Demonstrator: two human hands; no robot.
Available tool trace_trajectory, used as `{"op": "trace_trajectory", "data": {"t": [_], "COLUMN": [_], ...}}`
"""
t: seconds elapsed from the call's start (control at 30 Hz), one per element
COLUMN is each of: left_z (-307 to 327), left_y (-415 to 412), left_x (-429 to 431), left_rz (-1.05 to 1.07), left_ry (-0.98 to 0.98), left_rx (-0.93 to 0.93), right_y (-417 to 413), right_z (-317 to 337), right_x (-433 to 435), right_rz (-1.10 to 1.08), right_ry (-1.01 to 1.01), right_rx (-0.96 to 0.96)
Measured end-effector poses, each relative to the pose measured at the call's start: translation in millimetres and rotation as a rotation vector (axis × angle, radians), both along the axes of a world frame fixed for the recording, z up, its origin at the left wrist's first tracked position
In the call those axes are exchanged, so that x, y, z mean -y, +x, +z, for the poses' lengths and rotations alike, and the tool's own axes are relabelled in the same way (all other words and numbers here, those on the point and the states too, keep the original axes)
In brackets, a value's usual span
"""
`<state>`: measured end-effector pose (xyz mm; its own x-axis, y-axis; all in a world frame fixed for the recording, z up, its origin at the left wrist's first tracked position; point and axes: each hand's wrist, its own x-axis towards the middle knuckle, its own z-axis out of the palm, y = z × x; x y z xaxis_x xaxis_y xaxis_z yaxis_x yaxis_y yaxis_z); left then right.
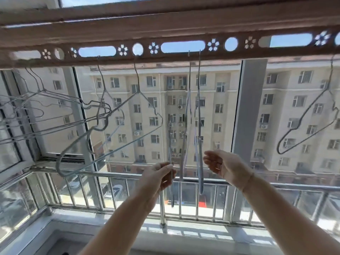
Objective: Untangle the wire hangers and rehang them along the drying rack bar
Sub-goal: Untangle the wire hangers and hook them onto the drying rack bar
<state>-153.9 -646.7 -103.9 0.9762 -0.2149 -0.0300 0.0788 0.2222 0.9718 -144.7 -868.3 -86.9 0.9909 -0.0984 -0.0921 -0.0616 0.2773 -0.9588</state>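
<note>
Task judged partly done. Along the drying rack bar (220, 30) some hangers are seen hooked and hanging free. A middle pair (199, 126), edge-on to the camera, is hooked into one slot side by side, and a far-right hanger (303, 116) hangs well apart from it. Left of centre, two overlapping hangers (117, 108) are hooked at separate openings, but their frames cross; whether they are interlocked cannot be told. At the far left a left cluster (44, 92) is noted, with several frames bunched and crossing one another. This is taken as the main work left. One held hanger (172, 196) is pinched between thumb and fingers of the left hand (161, 173), so the grip there is closed on its wire. It is seen edge-on in front of the window railing (110, 175), hanging downward. Its upper end appears to stop short of the bar, so it is judged freed from the tangle but not yet rehung. The right hand (222, 162) is raised just beside the lower part of the middle pair, grip released, fingers loosely curved, nothing seen held. Remaining, as estimated: the held hanger to be hooked into a free opening, the crossing pair to be checked, the left cluster to be separated and spread along the bar — less than half complete.
</note>
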Motion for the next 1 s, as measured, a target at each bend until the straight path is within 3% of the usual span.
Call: {"op": "trace_trajectory", "data": {"t": [0.17,0.33,0.47,0.6,0.67,0.77,0.83,0.9,1.0], "left_z": [-38,-56,-57,-58,-59,-58,-55,-48,-36], "left_y": [-3,-11,-6,5,10,13,5,-9,-23], "left_x": [-14,-24,-27,-25,-22,-15,-5,8,23], "left_rz": [-0.064,-0.186,-0.173,-0.072,-0.010,0.196,0.287,0.207,-0.008], "left_ry": [0.109,0.216,0.440,0.752,0.834,0.890,0.789,0.599,0.337], "left_rx": [-0.114,-0.163,-0.042,0.199,0.280,0.416,0.455,0.356,0.110], "right_y": [-2,-2,-5,-12,-19,-30,-36,-40,-44], "right_z": [-36,-64,-70,-70,-68,-64,-62,-59,-57], "right_x": [-19,-30,-28,-16,-12,-14,-21,-29,-41], "right_rz": [0.075,0.240,0.282,0.271,0.336,0.362,0.325,0.297,0.270], "right_ry": [-0.236,-0.598,-0.742,-0.854,-0.805,-0.547,-0.377,-0.235,-0.186], "right_rx": [-0.032,0.091,0.150,0.150,0.118,0.059,0.020,0.002,0.038]}}
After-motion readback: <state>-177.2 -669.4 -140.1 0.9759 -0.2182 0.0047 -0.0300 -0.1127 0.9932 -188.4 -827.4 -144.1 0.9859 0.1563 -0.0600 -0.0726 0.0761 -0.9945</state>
